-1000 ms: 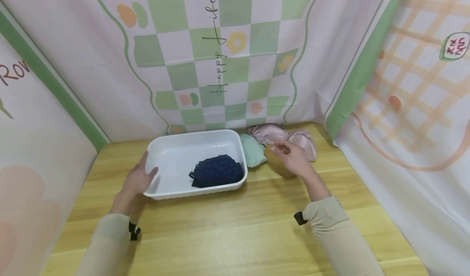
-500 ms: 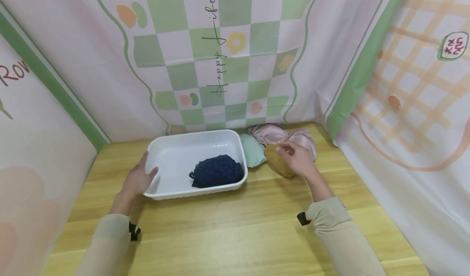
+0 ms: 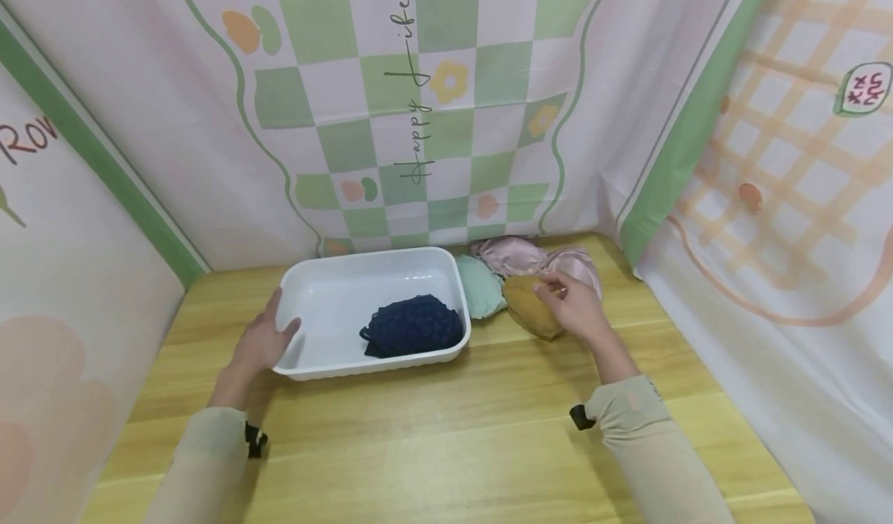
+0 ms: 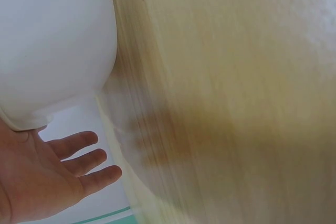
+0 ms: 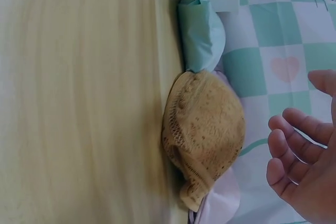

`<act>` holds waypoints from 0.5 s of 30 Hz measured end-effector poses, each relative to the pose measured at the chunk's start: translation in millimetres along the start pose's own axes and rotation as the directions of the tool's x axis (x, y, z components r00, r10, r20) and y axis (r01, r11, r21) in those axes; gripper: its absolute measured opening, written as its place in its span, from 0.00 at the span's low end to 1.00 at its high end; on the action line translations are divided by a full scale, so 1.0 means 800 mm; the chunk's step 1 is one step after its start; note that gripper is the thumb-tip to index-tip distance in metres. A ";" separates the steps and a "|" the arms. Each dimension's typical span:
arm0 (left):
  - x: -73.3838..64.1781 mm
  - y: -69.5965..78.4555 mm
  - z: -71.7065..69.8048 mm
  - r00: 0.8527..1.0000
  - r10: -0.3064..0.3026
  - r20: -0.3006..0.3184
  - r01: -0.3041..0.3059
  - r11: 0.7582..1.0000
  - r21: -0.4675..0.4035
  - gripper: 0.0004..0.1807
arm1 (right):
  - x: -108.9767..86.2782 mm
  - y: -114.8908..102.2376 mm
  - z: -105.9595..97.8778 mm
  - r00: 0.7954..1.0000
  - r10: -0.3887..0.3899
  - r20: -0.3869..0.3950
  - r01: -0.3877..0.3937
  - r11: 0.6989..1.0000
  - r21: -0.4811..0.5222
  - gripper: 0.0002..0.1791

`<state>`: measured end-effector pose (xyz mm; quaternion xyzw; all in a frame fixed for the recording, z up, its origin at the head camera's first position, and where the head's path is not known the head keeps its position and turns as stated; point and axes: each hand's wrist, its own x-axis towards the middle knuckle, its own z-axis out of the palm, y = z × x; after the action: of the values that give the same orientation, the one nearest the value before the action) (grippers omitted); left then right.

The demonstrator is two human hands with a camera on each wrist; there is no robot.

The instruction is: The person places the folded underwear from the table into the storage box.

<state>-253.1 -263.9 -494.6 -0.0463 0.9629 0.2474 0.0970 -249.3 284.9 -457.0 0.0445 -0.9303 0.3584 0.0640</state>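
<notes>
My left hand (image 3: pixel 260 342) holds the left end of a white tray (image 3: pixel 377 254), thumb over the rim. In the left wrist view, three fingers (image 4: pixel 79 145) stretch loosely outside the tray's wall. A folded navy bra (image 3: pixel 413 326) lies at the tray's right end. Beyond that end, a mustard lace bra (image 3: pixel 526 307) rests folded on the table. My right hand (image 3: pixel 577 311) hovers by its right side; the right wrist view shows these fingers (image 5: pixel 281 169) loosely bent, apart from the lace, gripping nothing. A mint bra (image 3: pixel 481 287) sits between tray and mustard bra.
A pink satin bra (image 3: pixel 512 254) lies behind the mustard one, against the back curtain (image 3: pixel 446 136). Curtains also enclose the wooden table (image 3: pixel 432 439) on the left and right.
My right hand has drawn back slightly to the right, uncovering more of the mustard bra. My left hand and the tray stay put.
</notes>
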 end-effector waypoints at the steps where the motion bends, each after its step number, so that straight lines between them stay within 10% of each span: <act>1: 0.000 0.000 0.000 1.000 -0.002 0.001 0.002 1.000 -0.001 0.46 | 0.000 0.001 0.000 1.000 -0.006 -0.008 0.006 1.000 -0.022 0.29; 15: 0.000 0.001 -0.001 1.000 -0.012 0.007 0.012 1.000 0.004 0.46 | 0.001 0.024 0.005 0.998 0.057 0.027 -0.046 0.955 -0.293 0.37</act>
<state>-253.0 -263.5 -493.6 -0.0511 0.9627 0.2452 0.1021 -252.6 296.7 -472.3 0.0166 -0.9748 0.2179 0.0439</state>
